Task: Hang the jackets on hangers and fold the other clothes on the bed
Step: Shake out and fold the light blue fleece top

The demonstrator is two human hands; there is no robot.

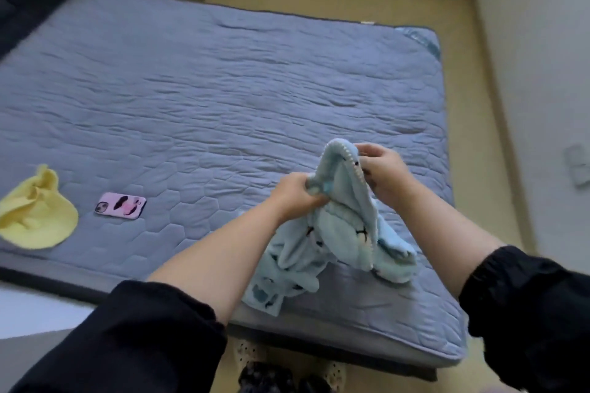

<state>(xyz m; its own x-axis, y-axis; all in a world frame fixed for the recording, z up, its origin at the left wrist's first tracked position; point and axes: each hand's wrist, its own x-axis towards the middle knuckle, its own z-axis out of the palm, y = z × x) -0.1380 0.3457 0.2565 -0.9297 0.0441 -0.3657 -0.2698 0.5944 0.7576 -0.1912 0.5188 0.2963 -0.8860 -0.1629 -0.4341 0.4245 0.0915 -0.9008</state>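
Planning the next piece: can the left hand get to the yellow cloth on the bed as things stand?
Probably not yet: the left hand grips the blue garment, with the right hand. The way to the yellow cloth looks free; only the phone lies between.

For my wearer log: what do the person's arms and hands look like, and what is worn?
Both arms wear loose black sleeves, left sleeve and right sleeve, pushed up with gathered cuffs, forearms bare. The left hand and right hand are bare: no gloves, watch or rings visible.
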